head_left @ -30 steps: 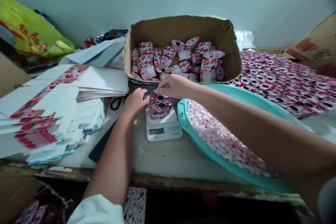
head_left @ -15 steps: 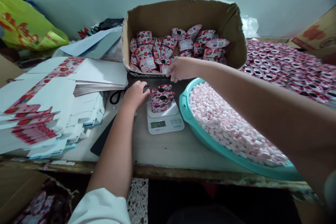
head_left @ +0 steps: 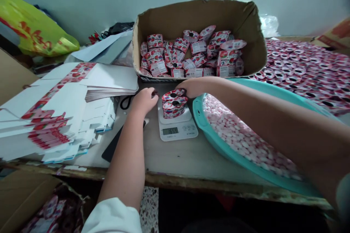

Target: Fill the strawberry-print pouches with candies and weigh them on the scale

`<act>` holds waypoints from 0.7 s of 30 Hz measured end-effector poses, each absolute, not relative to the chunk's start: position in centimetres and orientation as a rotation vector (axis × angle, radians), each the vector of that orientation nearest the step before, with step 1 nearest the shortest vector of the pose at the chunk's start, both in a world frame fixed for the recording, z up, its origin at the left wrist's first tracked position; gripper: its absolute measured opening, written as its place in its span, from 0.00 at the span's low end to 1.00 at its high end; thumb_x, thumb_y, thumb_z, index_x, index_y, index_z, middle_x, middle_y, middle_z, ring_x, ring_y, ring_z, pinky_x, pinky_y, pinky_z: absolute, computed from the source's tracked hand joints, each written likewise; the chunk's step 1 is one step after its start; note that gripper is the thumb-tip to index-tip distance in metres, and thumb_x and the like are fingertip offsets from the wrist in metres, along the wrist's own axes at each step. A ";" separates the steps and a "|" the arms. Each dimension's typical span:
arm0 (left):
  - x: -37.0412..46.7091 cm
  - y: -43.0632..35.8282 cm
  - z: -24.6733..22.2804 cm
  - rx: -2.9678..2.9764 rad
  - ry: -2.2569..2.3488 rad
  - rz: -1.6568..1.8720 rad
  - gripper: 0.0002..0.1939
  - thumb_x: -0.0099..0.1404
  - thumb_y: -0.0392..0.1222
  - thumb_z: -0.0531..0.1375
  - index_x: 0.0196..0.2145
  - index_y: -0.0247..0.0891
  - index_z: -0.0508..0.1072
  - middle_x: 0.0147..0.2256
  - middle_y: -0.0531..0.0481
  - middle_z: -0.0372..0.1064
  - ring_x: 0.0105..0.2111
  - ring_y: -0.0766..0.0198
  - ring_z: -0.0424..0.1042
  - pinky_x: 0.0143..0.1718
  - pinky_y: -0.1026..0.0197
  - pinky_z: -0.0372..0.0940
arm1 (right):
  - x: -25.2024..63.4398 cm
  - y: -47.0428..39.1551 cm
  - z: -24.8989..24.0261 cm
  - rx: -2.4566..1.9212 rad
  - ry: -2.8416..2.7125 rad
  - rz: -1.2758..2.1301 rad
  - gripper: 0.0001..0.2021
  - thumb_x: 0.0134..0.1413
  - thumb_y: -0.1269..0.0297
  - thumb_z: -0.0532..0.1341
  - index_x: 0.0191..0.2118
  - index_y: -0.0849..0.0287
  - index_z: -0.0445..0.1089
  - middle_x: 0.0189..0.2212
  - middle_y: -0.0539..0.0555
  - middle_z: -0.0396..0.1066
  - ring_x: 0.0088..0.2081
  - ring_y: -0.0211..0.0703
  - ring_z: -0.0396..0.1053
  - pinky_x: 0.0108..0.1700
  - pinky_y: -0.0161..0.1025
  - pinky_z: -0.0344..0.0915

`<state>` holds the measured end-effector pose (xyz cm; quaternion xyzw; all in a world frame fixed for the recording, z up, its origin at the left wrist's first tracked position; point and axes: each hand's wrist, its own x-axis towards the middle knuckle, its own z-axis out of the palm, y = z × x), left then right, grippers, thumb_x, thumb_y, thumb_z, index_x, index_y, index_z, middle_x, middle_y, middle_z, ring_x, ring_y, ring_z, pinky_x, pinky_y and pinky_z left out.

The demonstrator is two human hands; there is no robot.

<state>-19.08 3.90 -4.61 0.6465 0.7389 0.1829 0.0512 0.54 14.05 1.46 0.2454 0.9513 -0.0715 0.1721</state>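
Red-and-white strawberry-print packets (head_left: 174, 106) stand stacked on a white digital scale (head_left: 179, 131), whose display is lit. Just left of the stack is my left hand (head_left: 145, 100), fingers loosely bent and apart, with a small dark patch by the fingertips; no packet shows in it. My right hand (head_left: 190, 87) is against the back right of the stack, its fingertips partly hidden, so its grip is unclear. Behind the hands, an open cardboard box (head_left: 199, 14) holds several similar packets (head_left: 228, 56).
A turquoise basin (head_left: 201, 116) of pink-white candies stands right of the scale, under my right forearm. Many packets (head_left: 300, 65) lie behind it. White folded cartons (head_left: 73, 105) are piled left. A dark flat object (head_left: 112, 147) lies below my left forearm.
My right hand has come down from the box's front edge to the stack on the scale. My left hand has stayed beside the scale. The whole view has shifted slightly.
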 end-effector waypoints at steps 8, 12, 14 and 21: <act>-22.2 2.7 -3.6 1.718 2.302 0.521 0.17 0.64 0.48 0.56 0.46 0.40 0.75 0.45 0.45 0.77 0.42 0.55 0.74 0.42 0.60 0.66 | 0.3 14.3 0.1 0.744 2.799 -0.139 0.12 0.55 0.73 0.60 0.42 0.72 0.78 0.39 0.63 0.78 0.28 0.33 0.61 0.34 0.35 0.54; -24.8 1.7 -3.4 1.484 2.457 0.229 0.20 0.58 0.46 0.60 0.48 0.41 0.74 0.47 0.44 0.76 0.44 0.53 0.75 0.42 0.60 0.67 | 0.1 14.0 -0.1 0.800 2.820 -0.061 0.09 0.53 0.74 0.62 0.38 0.72 0.78 0.35 0.63 0.78 0.26 0.32 0.61 0.31 0.36 0.51; -25.4 1.3 -3.4 1.408 2.505 0.128 0.23 0.53 0.45 0.63 0.48 0.40 0.74 0.49 0.42 0.74 0.45 0.51 0.75 0.42 0.58 0.68 | 0.0 13.7 0.0 0.825 2.821 -0.011 0.08 0.52 0.77 0.62 0.36 0.71 0.78 0.33 0.61 0.78 0.27 0.33 0.62 0.31 0.36 0.51; -23.9 0.7 -2.5 1.150 2.560 -0.260 0.33 0.46 0.48 0.68 0.51 0.39 0.73 0.60 0.32 0.61 0.50 0.39 0.72 0.41 0.50 0.71 | -0.3 13.3 0.2 0.843 2.763 0.105 0.06 0.56 0.75 0.61 0.34 0.68 0.77 0.31 0.57 0.77 0.28 0.37 0.67 0.33 0.36 0.58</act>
